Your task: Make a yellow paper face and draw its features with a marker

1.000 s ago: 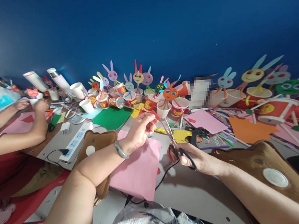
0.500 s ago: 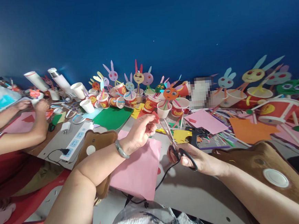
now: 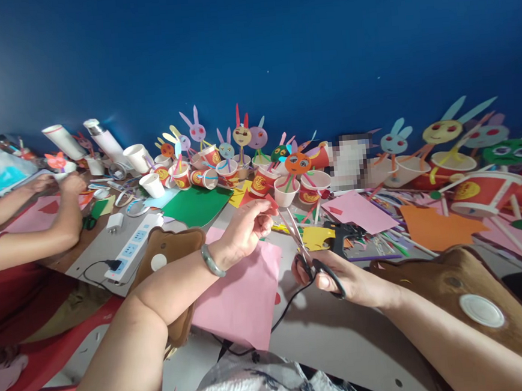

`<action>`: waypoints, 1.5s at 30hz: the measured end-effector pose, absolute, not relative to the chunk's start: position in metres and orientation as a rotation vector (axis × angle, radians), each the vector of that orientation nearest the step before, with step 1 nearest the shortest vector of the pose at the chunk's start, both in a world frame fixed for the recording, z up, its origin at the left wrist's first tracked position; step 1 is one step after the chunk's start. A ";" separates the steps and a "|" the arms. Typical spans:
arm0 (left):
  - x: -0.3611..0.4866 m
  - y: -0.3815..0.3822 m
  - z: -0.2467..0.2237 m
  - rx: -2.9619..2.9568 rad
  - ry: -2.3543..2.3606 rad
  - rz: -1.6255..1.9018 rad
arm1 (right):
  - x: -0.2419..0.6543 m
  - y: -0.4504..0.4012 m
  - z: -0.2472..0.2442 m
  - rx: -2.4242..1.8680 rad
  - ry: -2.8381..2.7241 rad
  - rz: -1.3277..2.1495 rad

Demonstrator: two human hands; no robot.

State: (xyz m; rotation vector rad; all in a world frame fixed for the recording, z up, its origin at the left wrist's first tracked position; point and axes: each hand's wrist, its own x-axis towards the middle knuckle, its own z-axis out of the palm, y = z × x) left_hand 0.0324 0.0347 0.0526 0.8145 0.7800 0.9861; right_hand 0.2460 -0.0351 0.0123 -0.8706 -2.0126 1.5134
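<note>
My left hand (image 3: 248, 229), with a bracelet at the wrist, pinches a small piece of red paper (image 3: 271, 203) between its fingertips. In my right hand (image 3: 334, 274) is a pair of scissors (image 3: 301, 243) with black handles. Their blades point up and away from me, slightly apart, with the tips close to the red paper. Below my left hand lies a sheet of pink paper (image 3: 246, 293). Just beyond the scissors stands a white paper cup (image 3: 286, 192) with an orange paper face (image 3: 297, 163) above it.
Many paper cups with rabbit faces line the blue wall. Brown cushions (image 3: 171, 287) (image 3: 458, 288) flank my arms. A power strip (image 3: 132, 248), green paper (image 3: 198, 205), orange paper (image 3: 439, 226) and a black glue gun (image 3: 348, 237) lie about. At left, a co-worker's hands (image 3: 72, 183) hold a cup.
My hands, the scissors and the red paper look almost unmoved. At left, the co-worker's hands and the small cup with the orange face have shifted slightly.
</note>
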 end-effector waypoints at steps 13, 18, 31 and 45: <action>0.029 0.025 0.066 0.860 0.775 0.970 | 0.245 -0.037 0.015 -0.923 -1.931 1.561; 0.025 0.017 0.075 0.913 0.759 0.956 | 0.244 -0.036 0.014 -0.910 -1.929 1.566; 0.035 0.033 0.042 1.034 0.700 0.988 | 0.242 -0.037 0.019 -0.781 -1.826 1.636; 0.035 0.029 0.038 1.101 0.657 0.934 | 0.243 -0.035 0.006 -0.677 -1.800 1.663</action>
